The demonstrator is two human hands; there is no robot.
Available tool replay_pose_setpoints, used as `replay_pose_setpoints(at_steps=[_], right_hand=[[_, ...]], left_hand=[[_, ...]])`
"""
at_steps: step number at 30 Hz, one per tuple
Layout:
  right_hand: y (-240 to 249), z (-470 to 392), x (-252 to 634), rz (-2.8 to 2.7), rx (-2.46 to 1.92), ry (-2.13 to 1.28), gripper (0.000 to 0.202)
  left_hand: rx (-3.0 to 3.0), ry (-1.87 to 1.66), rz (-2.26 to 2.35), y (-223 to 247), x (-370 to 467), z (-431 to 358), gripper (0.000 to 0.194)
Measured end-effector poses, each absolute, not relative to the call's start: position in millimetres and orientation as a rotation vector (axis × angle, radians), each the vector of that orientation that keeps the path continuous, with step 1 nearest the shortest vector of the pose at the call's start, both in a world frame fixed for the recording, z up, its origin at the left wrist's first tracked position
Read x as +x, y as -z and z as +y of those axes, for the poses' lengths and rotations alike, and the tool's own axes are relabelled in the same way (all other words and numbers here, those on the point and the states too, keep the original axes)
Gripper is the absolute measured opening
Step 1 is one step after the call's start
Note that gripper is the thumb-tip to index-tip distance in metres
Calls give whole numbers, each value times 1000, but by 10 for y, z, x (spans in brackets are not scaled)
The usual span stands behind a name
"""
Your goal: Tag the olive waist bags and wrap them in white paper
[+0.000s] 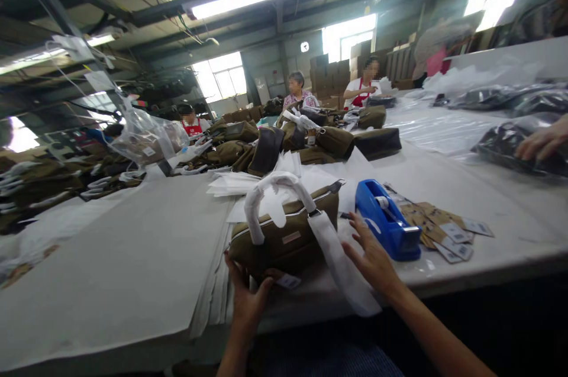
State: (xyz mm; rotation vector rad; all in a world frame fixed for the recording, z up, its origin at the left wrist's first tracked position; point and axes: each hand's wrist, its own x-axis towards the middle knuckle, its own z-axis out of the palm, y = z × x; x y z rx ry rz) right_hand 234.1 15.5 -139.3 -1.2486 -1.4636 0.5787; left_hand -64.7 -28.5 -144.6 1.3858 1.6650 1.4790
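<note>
An olive-green handbag (pixel 295 239) stands on the table in front of me, its handle (pixel 252 211) wrapped in white paper. A long strap (pixel 335 261), also wrapped in white, hangs down its right front. My left hand (pixel 246 297) grips the bag's lower left corner, fingertips partly hidden behind it. The thumb lies beside a small hang tag (pixel 288 280) at the bottom edge. To the right of the bag, my right hand (pixel 370 255) has its fingers spread beside the wrapped strap; I cannot tell whether they touch it.
A blue tape dispenser (pixel 381 220) stands right of the bag, with brown and white tags (pixel 448 232) beyond it. Paper sheets (pixel 231 183) and piled olive bags (pixel 332 140) lie behind. At far right, another person's hand (pixel 545 140) rests on a plastic-wrapped dark item (pixel 501 140).
</note>
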Motion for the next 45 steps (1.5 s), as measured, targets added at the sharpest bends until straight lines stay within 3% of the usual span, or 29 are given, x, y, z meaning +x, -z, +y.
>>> replay_pose_setpoints(at_steps=[3,7,10,13,18,22,27,35,41,45], right_hand=[[1226,343,2184,-1652,-1264,-541,78],[710,306,2076,-1844,-1620,-228,68],[562,326,2014,-2036,-1787,-93,59],[680,422,1916,-2143,-1676,-78,51],[603,521,1811,-2310,-1456,-41,42],[361,666,1598,-2468,-1235,-90,35],[593,778,1342,-2632,-1122,-151,48],[805,586,1265,-2672,-1249,-149,66],[860,781,1184,-2689,-1293,-286,60],[686,839,1248,-2695,-1249,-328,52]], left_hand=[[1378,-1420,1810,1262,-659,-221,116],[1412,-1369,2133,758,-727,-295,82],[1583,-1139,2220,651,-798,-310,68],[1784,-803,2280,755,-899,-235,59],[2205,-819,2190,547,-916,-33,45],[2545,-618,1888,232,-677,237,46],[2600,-330,1715,431,-449,357,38],[2454,-162,1900,755,-285,258,63],[2379,-188,1817,801,-369,442,55],[2354,-218,1807,595,-432,432,49]])
